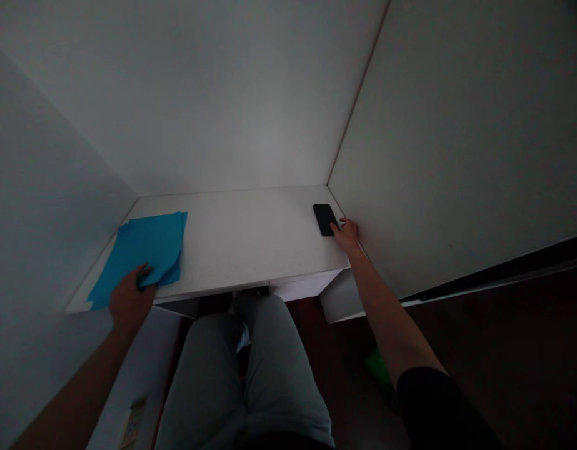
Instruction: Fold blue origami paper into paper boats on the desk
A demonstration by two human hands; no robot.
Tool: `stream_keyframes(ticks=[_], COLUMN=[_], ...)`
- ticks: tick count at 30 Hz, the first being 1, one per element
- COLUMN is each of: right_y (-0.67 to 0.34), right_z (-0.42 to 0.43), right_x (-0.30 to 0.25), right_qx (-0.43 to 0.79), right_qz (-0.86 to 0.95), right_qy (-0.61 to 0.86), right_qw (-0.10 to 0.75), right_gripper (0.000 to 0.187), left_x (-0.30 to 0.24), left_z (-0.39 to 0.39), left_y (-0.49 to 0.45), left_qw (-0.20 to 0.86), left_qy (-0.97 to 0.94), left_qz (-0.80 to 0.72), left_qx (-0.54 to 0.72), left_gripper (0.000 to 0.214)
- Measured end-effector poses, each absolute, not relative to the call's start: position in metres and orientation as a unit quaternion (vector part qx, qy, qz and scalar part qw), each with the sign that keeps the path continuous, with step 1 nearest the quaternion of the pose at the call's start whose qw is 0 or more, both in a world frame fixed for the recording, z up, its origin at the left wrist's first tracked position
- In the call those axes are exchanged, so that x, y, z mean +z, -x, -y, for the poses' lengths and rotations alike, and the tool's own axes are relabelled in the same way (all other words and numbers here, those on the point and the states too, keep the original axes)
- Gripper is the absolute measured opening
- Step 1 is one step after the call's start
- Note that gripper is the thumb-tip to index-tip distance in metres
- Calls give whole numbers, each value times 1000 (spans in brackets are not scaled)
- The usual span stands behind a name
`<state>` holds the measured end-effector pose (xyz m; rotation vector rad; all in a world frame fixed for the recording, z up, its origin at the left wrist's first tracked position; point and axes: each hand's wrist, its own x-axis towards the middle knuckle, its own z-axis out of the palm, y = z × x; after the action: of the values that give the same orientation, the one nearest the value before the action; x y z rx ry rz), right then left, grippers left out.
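Observation:
A small stack of blue paper sheets [150, 240] lies a little askew at the left end of the white desk [236, 240]. My left hand [132, 303] is at the stack's near edge, fingers curled around a sheet whose near right part bends upward. Something dark shows between these fingers; I cannot make out whether it is an object or shadow. At the right end of the desk, a black smartphone [324, 219] lies flat. My right hand [348, 236] is beside it, fingers apart, one fingertip at the phone's near right edge.
White walls [250, 112] rise behind and to the left, and a pale panel [457, 137] closes off the right. Below the desk are a white drawer [307, 287], my legs [213, 375] and a dark floor. Something green [377, 369] lies near my right forearm.

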<state>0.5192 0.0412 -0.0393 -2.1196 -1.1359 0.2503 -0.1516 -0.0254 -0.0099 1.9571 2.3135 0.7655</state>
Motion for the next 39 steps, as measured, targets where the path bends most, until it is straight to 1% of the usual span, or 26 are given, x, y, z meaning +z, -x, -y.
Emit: stream_keyframes(ticks=[4,10,20,27,30,33,37,39], right_y=[-518,-515,-513,-515,-512,-509,-505,-503], right_z=[-38,-39,-39,-40,-38,-33,-26,-21], right_x=[-38,-37,-31,-38,-39,-39,-36,-32], right_qx=[106,116,121,104,98,77,29,28], right_qz=[441,444,448,453,452,456,453,451], right_qy=[826,829,833,826,824,811,769,750], right_qw=[335,318,301,320,327,359,451,482], right_gripper=[53,48,51,45,48,51,51,54], left_x=[-10,-8,-3,-6,-5,-3,2,11], left_z=[25,24,25,25,25,26,24,21], left_y=[152,151,149,151,150,149,148,146], left_qw=[-3,-3,14,6,5,12,29,39], left_qy=[-631,-627,-629,-635,-638,-636,-643,-642], left_qz=[-738,-751,-753,-751,-748,-752,-749,-751], left_qx=[237,209,191,181,183,175,158,150], left_gripper=[59,55,61,56,57,60,58,56])
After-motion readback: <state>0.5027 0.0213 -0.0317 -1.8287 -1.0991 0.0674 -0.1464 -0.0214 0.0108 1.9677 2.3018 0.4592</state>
